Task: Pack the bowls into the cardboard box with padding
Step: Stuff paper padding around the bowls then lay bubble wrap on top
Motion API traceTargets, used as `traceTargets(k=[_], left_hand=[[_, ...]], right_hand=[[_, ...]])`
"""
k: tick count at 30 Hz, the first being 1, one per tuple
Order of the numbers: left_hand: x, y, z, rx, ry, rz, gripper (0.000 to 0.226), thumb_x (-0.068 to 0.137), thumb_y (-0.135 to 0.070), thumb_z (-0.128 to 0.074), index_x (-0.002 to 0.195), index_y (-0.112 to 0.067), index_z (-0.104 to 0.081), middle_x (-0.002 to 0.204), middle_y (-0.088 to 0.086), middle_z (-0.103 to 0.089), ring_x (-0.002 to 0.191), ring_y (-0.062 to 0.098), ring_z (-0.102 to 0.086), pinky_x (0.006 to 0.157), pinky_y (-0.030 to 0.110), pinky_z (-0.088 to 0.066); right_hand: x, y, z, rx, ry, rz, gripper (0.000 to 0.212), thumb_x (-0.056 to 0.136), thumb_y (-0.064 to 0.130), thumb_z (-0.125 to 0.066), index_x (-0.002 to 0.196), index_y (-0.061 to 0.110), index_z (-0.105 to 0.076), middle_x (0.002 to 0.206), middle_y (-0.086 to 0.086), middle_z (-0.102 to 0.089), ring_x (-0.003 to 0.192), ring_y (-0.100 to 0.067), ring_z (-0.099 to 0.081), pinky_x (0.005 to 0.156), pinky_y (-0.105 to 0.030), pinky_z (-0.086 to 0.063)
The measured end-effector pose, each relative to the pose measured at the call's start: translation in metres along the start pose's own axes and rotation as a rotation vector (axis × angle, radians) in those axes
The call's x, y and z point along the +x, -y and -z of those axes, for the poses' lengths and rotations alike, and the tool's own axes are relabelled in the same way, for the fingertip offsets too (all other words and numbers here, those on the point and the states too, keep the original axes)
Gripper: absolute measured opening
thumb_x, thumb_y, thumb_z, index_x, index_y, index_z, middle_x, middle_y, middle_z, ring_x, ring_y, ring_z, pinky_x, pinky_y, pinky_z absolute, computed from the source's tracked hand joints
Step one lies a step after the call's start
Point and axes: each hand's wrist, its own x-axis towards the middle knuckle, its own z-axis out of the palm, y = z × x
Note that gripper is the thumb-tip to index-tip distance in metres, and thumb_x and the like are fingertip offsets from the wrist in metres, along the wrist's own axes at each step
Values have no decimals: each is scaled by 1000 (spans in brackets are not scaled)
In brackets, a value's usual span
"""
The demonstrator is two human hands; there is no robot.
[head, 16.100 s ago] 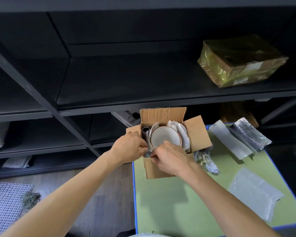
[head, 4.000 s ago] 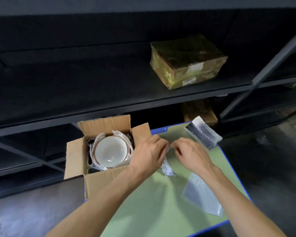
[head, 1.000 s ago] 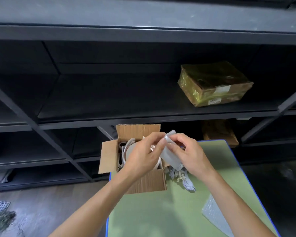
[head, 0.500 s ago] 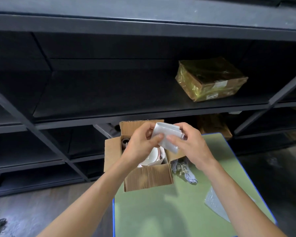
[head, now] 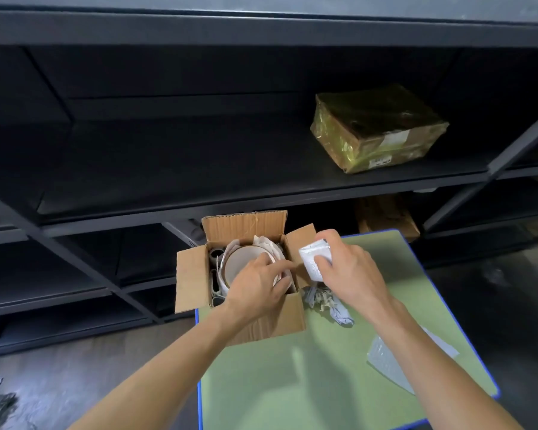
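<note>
Left hand [head: 255,290] is in over the near wall of the open brown cardboard box [head: 271,324], forearm coming from lower left, wrist roughly straight, palm down. Its fingers [head: 274,266] lie across the right side of the round white bowl [head: 239,265] with a reddish-brown rim. The thumb sits below them, pinching the rim there. Bowl sits inside the box, face up, with white wrapping paper [head: 263,242] bunched round it. Dark tube-like thing [head: 215,253] in the box's far-left corner, can't tell what it is. Box stands on the far-left corner of the green table with blue edging [head: 292,383], flaps open. Right hand [head: 348,271] is up just right of the box's right flap, forearm in from lower right, back of hand to camera. Its fingers are curled round a folded white padding sheet [head: 312,260], which is outside the box, above the table. Below that hand on the table is a crumpled printed paper wad [head: 323,302], close to the box's right wall; contact unclear. Clear bubble-wrap sheet [head: 381,363] lies flat near the table's right edge, partly behind the right forearm. Behind is dark metal shelving [head: 199,169]. A brown parcel in shiny yellowish film [head: 376,128] sits on the middle shelf and a second brown parcel [head: 385,215] on the shelf below.
</note>
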Motion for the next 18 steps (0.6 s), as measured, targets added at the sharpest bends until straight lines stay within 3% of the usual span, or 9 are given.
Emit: traceTargets(k=[6, 9, 13, 17, 18], left_hand=[[7, -5, -8, 146, -18, 21, 41, 91, -62, -38, 106, -36, -65, 88, -1, -60, 83, 21, -60, 72, 36, -50], [7, -5, -7, 173, 30, -15, 30, 94, -47, -44, 107, -36, -69, 90, 1, -60, 84, 23, -60, 72, 34, -49], [10, -2, -3, 173, 144, -74, 26, 93, -27, -47, 99, -25, -72, 90, 2, -61, 84, 24, -59, 68, 33, -47], [14, -2, -3, 146, 95, -34, 32, 91, -43, -59, 87, -12, -65, 88, 3, -61, 79, 24, -58, 67, 36, -47], [14, -1, -3, 118, 83, -18, 32, 89, -43, -62, 87, -12, -64, 89, 3, -62, 79, 24, -59, 69, 37, -49]], right_hand=[[2, 1, -4, 23, 2, 42, 33, 94, 20, -48, 126, 20, -43, 73, -6, -52, 73, -38, -54, 61, -43, -45], [2, 2, -4, 72, 26, 47, 33, 94, 17, -49, 126, 24, -45, 69, -4, -50, 70, -33, -50, 64, -44, -47], [3, 4, -6, 142, 74, 44, 27, 97, 19, -52, 123, 24, -52, 85, -1, -57, 80, -28, -53, 68, -38, -43], [1, 6, -7, 155, 136, 57, 38, 93, 18, -52, 130, 25, -48, 105, -1, -64, 94, -31, -59, 73, -38, -45], [2, 7, -8, 125, 148, 56, 45, 91, 17, -51, 134, 27, -43, 99, -1, -63, 90, -32, -59, 71, -39, -46]])
